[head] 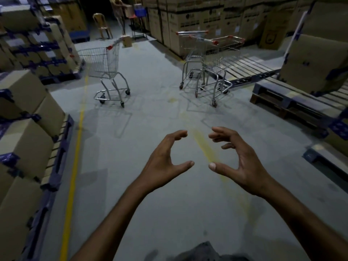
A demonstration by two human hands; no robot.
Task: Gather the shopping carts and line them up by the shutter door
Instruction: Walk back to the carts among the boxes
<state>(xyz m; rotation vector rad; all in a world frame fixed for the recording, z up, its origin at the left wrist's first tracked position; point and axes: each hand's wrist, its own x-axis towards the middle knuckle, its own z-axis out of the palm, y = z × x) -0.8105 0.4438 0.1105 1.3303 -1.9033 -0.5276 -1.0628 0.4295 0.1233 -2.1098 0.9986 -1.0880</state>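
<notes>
While both arms reach forward over the grey floor (150,213), our left hand (165,157) and right hand (237,157) hang empty in front of us, each spread wide with the fingers curled inward and the thumbs pointing toward one another, the two thumb tips near but apart. Neither hand touches anything. Between and under the hands a faded yellow streak (205,146) runs along the floor. Well beyond the left hand, ahead and to its left, a single shopping cart (105,63) stands on its wheels with its red-tipped handle toward the far end of the aisle. Well beyond the right hand, ahead and a little to its right, a pair of shopping carts (211,59) stands close together, one seemingly pushed partly into the other, though blur keeps us from telling exactly how they overlap. Farther right of the right hand lie wooden pallets (282,102), one bearing a large cardboard box (316,63). To the left of the left hand, stacked cardboard boxes (26,129) line the aisle behind a yellow floor line (74,166). Far ahead of both hands rises a wall of printed cartons (207,17), and beyond the single cart we see a plastic chair (102,25) and a blurred person (119,14) carrying a box. We cannot make out any shutter door from here.
</notes>
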